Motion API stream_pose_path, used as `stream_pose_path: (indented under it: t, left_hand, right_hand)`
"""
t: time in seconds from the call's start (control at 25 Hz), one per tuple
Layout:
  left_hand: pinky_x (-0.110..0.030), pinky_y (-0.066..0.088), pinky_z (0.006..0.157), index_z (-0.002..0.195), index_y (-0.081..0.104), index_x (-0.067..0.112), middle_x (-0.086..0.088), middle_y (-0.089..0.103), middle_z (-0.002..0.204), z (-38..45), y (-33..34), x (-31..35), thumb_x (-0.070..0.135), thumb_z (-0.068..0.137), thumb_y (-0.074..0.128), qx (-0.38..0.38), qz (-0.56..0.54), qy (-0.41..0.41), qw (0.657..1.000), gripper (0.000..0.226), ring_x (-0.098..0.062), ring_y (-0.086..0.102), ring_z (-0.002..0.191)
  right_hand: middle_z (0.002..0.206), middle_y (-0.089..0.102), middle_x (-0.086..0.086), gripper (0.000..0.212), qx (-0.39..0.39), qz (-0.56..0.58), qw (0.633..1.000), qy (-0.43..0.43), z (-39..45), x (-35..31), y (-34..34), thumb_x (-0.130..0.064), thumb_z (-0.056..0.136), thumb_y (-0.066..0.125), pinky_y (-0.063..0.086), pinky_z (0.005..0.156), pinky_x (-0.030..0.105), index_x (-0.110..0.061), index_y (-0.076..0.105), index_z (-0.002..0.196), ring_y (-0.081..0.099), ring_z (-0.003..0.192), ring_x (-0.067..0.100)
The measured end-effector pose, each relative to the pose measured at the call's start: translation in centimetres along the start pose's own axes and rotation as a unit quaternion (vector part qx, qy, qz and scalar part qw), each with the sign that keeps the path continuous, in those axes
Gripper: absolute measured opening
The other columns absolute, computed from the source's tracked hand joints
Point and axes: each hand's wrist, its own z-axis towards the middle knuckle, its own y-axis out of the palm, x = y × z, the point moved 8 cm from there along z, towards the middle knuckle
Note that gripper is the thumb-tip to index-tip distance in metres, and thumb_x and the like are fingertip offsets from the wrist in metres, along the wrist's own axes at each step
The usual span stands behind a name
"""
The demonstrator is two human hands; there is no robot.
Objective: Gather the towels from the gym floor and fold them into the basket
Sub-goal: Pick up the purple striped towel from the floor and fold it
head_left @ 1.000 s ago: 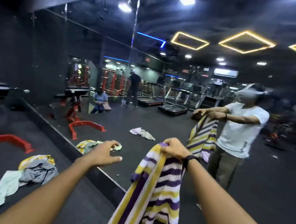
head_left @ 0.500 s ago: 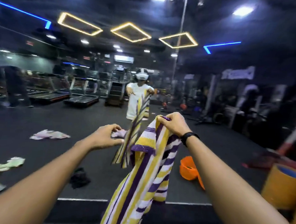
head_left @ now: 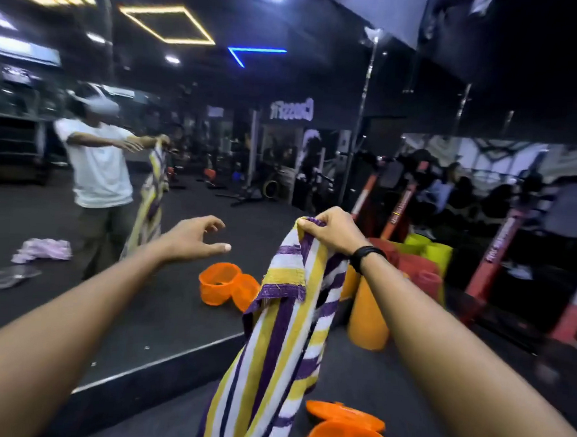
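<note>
Early going, I judge: right hand (head_left: 333, 232) pinches the striped towel (head_left: 284, 338) unfolded, left hand (head_left: 192, 240) spread empty, orange basket (head_left: 346, 432) at bottom right unfilled as far as shown, mirror (head_left: 175, 319) reflecting towels (head_left: 43, 250) on the floor at left.

Striped towel (head_left: 284, 345) hanging; orange basket (head_left: 346, 435) below.

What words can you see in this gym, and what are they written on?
"CrossFit", seen backwards because it is a mirror reflection, on the white wall sign.
White lettering runs down the red uprights on the right: too blurred to read.
A pale sign left of the "CrossFit" one: too blurred to read.
No words show on the striped towel or the orange basket.
</note>
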Motion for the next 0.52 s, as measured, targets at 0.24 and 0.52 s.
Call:
stream_pose_path:
  t: [0.24,0.52]
  left_hand:
    - [-0.030,0.041,0.098,0.127,0.054,0.017,-0.006,0.058,0.129,7.2,12.1,13.6,0.041,0.083,0.070,-0.051,-0.037,0.058,0.996,0.053,-0.020,0.052,0.122]
    - [-0.028,0.050,0.089,0.095,0.069,0.025,0.008,0.070,0.096,14.0,21.9,24.1,0.046,0.080,0.070,-0.096,-0.085,0.111,0.986,0.026,-0.005,0.063,0.095]
  right_hand:
    - [0.052,0.030,0.004,0.061,0.014,-0.045,0.998,0.041,-3.0,14.4,-9.1,-0.049,0.085,0.064,0.025,0.052,0.033,-0.013,0.034,0.047,0.027,0.049,0.015]
    - [0.044,0.029,-0.003,0.063,0.023,-0.061,0.996,0.066,-2.1,26.2,-12.8,-0.047,0.083,0.067,0.020,0.046,0.030,-0.016,0.031,0.041,0.029,0.043,0.014]
